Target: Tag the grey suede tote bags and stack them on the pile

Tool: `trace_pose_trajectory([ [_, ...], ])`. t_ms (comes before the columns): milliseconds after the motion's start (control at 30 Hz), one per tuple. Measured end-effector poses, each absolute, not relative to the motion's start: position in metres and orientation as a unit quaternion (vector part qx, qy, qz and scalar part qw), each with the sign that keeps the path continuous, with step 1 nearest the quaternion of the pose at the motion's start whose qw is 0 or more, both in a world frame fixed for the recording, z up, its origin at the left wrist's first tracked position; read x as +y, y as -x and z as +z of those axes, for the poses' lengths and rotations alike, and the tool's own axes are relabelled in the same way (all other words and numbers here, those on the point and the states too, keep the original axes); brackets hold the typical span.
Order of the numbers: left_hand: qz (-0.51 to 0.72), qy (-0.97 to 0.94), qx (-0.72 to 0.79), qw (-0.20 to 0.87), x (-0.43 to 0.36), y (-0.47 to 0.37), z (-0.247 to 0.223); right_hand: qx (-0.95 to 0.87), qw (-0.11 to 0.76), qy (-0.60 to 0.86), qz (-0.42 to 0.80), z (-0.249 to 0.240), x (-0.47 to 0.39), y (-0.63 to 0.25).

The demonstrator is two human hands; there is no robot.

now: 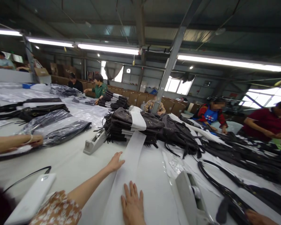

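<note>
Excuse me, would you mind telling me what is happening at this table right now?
The person's left hand and right hand both lie flat and open on a long white strip that runs up over a stack of dark leather pieces. A tape dispenser sits to the left of the stack. Other people work along the far and right sides.
</note>
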State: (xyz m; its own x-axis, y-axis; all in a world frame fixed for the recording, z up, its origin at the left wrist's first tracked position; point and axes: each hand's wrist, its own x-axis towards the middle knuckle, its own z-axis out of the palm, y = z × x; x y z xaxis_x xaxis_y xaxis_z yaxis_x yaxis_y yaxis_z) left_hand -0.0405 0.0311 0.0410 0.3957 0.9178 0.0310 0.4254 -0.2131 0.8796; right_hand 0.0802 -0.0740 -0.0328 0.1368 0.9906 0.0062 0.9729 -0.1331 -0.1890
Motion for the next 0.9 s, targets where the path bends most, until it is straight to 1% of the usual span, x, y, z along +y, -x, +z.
trace_pose_trajectory([
  [100, 0.233, -0.79, 0.429, 0.372, 0.032, 0.063, 0.038, -0.657, 0.064, 0.749, 0.051, -0.025, -0.068, -0.087],
  [233, 0.023, -0.905, 0.298, 0.303, -0.023, 0.101, 0.02, -0.663, 0.045, 0.745, 0.057, -0.012, -0.06, -0.095],
  [333, -0.065, -0.929, 0.234, 0.278, -0.061, 0.119, 0.007, -0.671, 0.02, 0.738, 0.076, 0.001, -0.053, -0.1],
  [467, -0.076, -0.937, 0.264, 0.217, -0.084, 0.124, -0.023, -0.678, -0.021, 0.725, 0.118, 0.013, -0.042, -0.108],
  [633, -0.024, -0.949, 0.267, 0.168, -0.105, 0.125, -0.054, -0.677, -0.041, 0.721, 0.14, 0.015, -0.033, -0.112],
  [767, -0.031, -0.945, 0.288, 0.152, -0.112, 0.122, -0.051, -0.672, -0.039, 0.727, 0.134, 0.013, -0.032, -0.109],
  [900, -0.081, -0.937, 0.311, 0.136, -0.114, 0.114, -0.028, -0.668, -0.026, 0.736, 0.109, 0.018, -0.036, -0.101],
])
